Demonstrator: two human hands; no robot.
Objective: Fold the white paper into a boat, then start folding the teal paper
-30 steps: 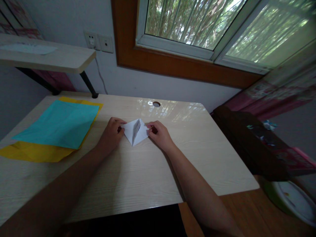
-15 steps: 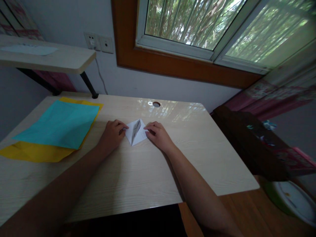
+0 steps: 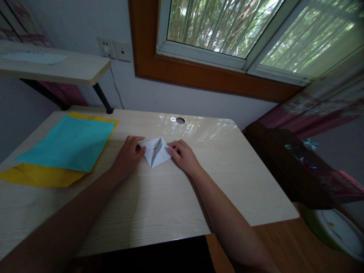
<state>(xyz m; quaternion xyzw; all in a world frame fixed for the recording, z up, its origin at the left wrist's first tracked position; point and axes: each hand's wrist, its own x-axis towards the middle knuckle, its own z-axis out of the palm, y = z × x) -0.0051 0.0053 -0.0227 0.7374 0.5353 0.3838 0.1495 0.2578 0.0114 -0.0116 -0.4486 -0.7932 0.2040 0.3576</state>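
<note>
A small white folded paper (image 3: 156, 152), kite-shaped with a raised centre crease, lies on the pale wooden desk (image 3: 159, 204). My left hand (image 3: 127, 154) rests at its left edge, fingertips pressing on the left corner. At the right edge, my right hand (image 3: 182, 154) has its fingers laid on the right flap. Both hands pinch or press the paper against the desk; the paper's outer corners are hidden under the fingers.
A teal sheet (image 3: 68, 142) lies on a yellow sheet (image 3: 40, 175) at the desk's left. A cable hole (image 3: 180, 120) sits near the back edge. A raised shelf (image 3: 57, 68) stands at the back left. A dark cabinet (image 3: 290, 163) and a green-rimmed bin (image 3: 335, 231) are on the right.
Both hands have drawn slightly inward over the paper's side corners, and the visible part of the paper has become narrower. The paper has barely shifted.
</note>
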